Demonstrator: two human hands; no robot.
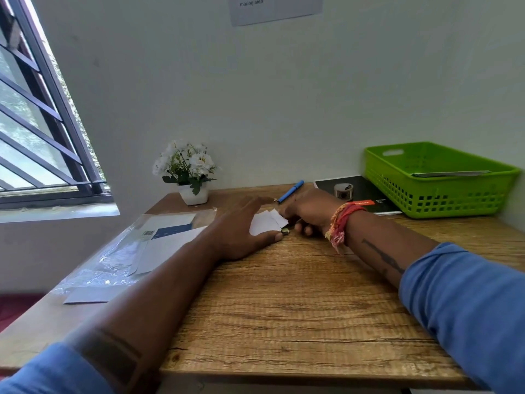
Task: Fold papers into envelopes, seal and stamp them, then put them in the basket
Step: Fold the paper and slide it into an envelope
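White folded paper (265, 223) lies mid-bench, left hand (241, 226) flat beside it, right hand (308, 214) pinching its edge; basket (397, 191) holds one envelope (451, 174), more remain.

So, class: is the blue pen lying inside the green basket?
No: the blue pen lies on the wooden table, left of the green basket.

A small white pot of white flowers (189, 172) stands at the far edge of the wooden counter (298, 302), close to the wall. To its right lies a blue pen (290, 191), beside a black booklet (366, 194). A barred window (37, 123) fills the left side, and a printed notice (275, 8) hangs on the wall above.
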